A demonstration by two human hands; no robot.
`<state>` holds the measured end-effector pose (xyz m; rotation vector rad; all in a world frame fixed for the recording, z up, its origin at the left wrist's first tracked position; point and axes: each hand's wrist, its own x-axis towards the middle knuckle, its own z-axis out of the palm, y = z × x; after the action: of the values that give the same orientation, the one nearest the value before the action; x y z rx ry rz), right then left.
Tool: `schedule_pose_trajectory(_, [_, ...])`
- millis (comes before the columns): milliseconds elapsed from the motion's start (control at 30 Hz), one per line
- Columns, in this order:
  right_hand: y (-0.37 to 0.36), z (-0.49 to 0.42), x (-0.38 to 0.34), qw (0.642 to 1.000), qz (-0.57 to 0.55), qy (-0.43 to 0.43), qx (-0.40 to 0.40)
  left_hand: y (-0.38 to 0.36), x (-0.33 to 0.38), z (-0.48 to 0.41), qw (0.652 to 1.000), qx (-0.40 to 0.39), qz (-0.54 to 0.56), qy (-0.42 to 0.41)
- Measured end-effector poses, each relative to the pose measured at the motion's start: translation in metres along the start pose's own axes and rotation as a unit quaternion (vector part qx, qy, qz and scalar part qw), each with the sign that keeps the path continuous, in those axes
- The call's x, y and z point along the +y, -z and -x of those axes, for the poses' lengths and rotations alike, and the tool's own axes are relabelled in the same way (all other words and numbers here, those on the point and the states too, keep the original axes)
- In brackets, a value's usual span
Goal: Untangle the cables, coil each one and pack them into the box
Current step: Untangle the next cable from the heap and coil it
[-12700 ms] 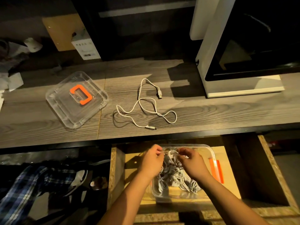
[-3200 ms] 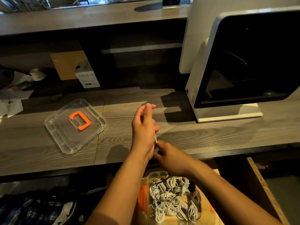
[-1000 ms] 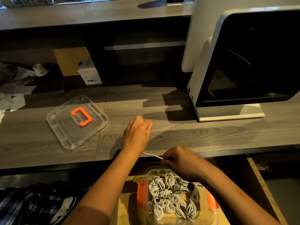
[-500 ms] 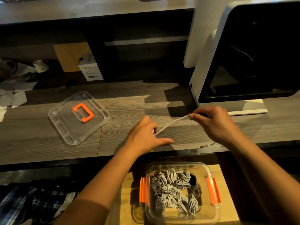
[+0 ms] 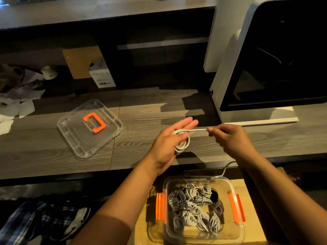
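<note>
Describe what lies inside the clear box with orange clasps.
Inside the box lie many coiled cables, piled in a heap, with a dark round thing showing among them at the right. The heap covers part of it and much of the box floor.

Dim, warm cast. Brightest band lies across the surface (image 5: 141, 110); hard shadows beside the white machine (image 5: 230, 68) and under the left hand (image 5: 169, 144). The cable (image 5: 196, 129) reads slightly blown. Lower left near black. Edges bow.
</note>
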<state>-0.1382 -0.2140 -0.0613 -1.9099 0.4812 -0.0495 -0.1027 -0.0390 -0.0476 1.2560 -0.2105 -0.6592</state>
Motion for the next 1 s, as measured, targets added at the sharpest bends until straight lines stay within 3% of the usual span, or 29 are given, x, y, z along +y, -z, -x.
schedule_pose_trajectory(100, [-0.015,0.01,0.005,0.997,-0.045,-0.031,-0.062,-0.004,0.005,-0.002,0.998,0.026,0.026,-0.047])
schedule_pose_trajectory(233, [-0.038,0.026,0.004,0.992,-0.026,-0.043,-0.119,-0.009,0.004,-0.009,0.984,0.141,0.072,-0.085])
schedule_pose_trajectory(333, [-0.053,0.036,0.0,0.985,0.055,0.005,-0.165,-0.01,0.0,-0.017,0.97,0.214,-0.021,-0.108])
schedule_pose_trajectory(433, [-0.063,0.043,-0.005,0.976,0.107,0.072,-0.177,-0.007,-0.007,-0.021,0.954,0.233,-0.135,-0.129])
schedule_pose_trajectory(600, [-0.063,0.045,-0.011,0.96,0.158,0.148,-0.179,0.0,-0.017,-0.022,0.914,0.198,-0.331,-0.126])
schedule_pose_trajectory(733, [-0.057,0.045,-0.01,0.944,0.2,0.189,-0.184,0.003,-0.021,-0.027,0.894,0.193,-0.396,-0.078])
schedule_pose_trajectory(867, [-0.052,0.045,-0.006,0.91,0.271,0.244,-0.197,0.012,-0.021,-0.027,0.874,0.117,-0.471,0.004])
schedule_pose_trajectory(1000, [-0.048,0.048,-0.008,0.897,0.298,0.28,-0.167,0.015,-0.015,-0.013,0.9,0.031,-0.419,0.118])
